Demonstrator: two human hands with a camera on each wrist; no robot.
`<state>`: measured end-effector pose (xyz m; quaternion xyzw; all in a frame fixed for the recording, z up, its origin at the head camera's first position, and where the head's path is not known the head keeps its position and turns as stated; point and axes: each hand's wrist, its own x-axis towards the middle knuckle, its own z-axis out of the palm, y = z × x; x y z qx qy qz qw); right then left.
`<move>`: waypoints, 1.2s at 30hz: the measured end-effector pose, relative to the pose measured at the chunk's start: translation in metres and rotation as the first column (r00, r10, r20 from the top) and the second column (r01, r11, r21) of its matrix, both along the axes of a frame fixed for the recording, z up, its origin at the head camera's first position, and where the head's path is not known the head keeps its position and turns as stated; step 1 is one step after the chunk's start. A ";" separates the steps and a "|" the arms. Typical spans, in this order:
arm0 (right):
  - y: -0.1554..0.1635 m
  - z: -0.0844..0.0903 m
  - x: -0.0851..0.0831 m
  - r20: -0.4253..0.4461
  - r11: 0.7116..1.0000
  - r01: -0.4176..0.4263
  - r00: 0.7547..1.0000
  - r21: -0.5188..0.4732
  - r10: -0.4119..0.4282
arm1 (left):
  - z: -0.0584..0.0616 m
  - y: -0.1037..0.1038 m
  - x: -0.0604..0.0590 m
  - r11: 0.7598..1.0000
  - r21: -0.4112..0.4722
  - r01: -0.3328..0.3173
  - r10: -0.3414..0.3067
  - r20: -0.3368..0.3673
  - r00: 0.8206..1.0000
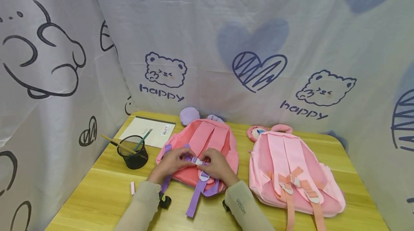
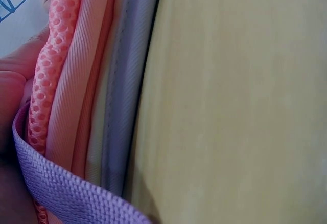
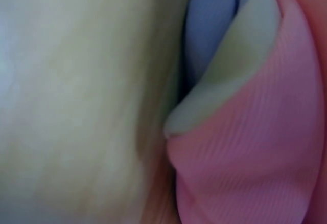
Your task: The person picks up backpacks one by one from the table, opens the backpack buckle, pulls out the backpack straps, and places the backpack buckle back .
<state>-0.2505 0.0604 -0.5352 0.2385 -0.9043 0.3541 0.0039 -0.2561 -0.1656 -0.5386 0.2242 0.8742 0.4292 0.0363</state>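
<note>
**Both hands at the buckle of the coral backpack's purple strap**

The coral backpack (image 1: 202, 144) lies back side up on the yellow surface (image 1: 97, 191), its long axis running away from the person: the top with the purple ears points toward the curtain, the bottom edge toward the person. A purple strap (image 1: 196, 197) trails off that near edge and hangs toward the person along the same line.

The left hand (image 1: 170, 162) and right hand (image 1: 216, 166) meet over the lower middle of the backpack. Their fingers are curled in, and between them they pinch a small white buckle (image 1: 198, 161) on the strap; the left grip comes in from the left side, the right from the right, thumbs and fingertips closed on the piece. A second white buckle (image 1: 204, 176) sits lower on the strap, just below the right hand.

From the left wrist view the backpack's edge shows as layers of coral mesh and lilac piping lying on the surface, with the woven strap crossing the lower corner. The right wrist view is too blurred to tell more than pink fabric against the surface.

To the right, well apart, lies a pale pink backpack (image 1: 291, 170), also back up, pointing the same way. To the left stand a black mesh pen cup (image 1: 132, 153) and a notebook (image 1: 148, 131); a small pink eraser (image 1: 132, 188) lies near the left sleeve
</note>
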 end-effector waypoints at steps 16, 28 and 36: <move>-0.001 0.003 0.001 0.019 1.000 -0.009 1.000 0.015 0.009 | -0.001 -0.001 0.001 1.000 -0.012 0.006 -0.006 -0.008 1.000; -0.002 0.003 0.001 0.046 1.000 -0.005 0.999 0.026 0.004 | 0.002 -0.001 0.002 1.000 -0.008 0.011 -0.011 -0.010 1.000; -0.003 0.002 0.000 0.059 1.000 -0.004 0.998 0.024 0.003 | -0.002 -0.001 0.001 1.000 -0.024 0.012 -0.013 -0.035 0.999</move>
